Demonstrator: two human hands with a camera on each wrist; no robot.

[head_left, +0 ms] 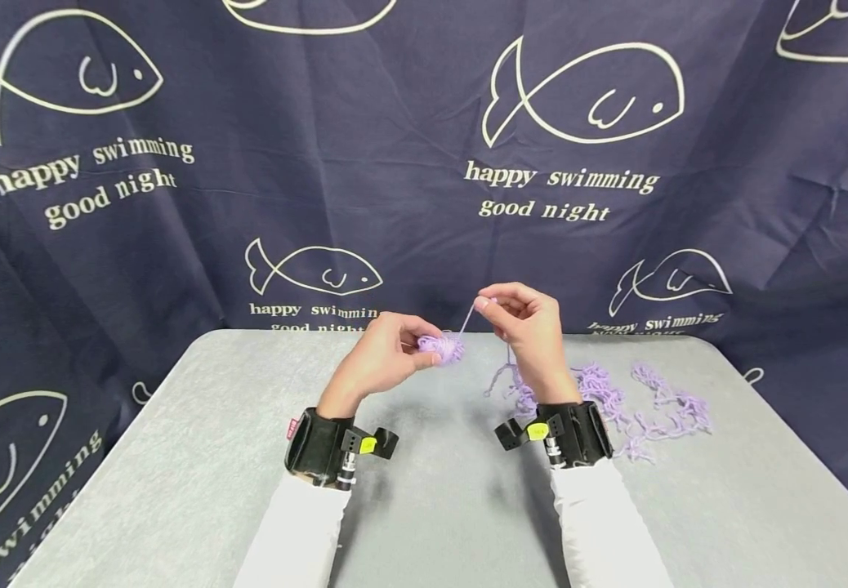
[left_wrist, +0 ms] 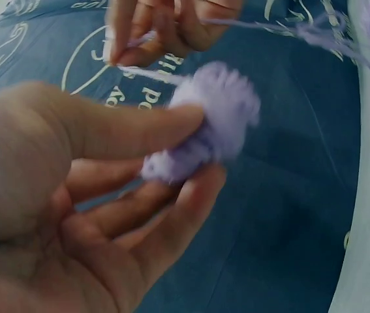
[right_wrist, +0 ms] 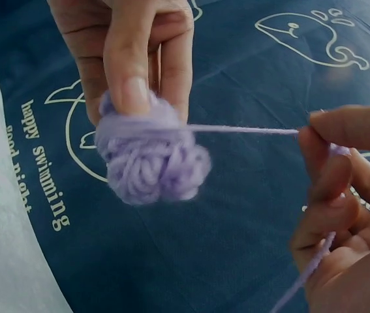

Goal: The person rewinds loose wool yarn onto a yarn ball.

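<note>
A small wound ball of purple yarn (head_left: 444,349) is pinched between the thumb and fingers of my left hand (head_left: 386,353), just above the far part of the table. From the ball a single taut strand of yarn (right_wrist: 246,129) runs to my right hand (head_left: 530,331), which pinches it between thumb and forefinger. That hand is a little higher and to the right of the ball. Out of its lower side the yarn trails down to a loose, tangled heap of purple yarn (head_left: 600,390) on the table, partly hidden behind the right wrist.
The grey table (head_left: 439,506) ends just behind the hands. A dark blue cloth (head_left: 424,163) with white fish drawings and lettering hangs behind it. More tangled strands (head_left: 677,412) spread to the right. Black straps with small cameras (head_left: 324,447) sit on both wrists.
</note>
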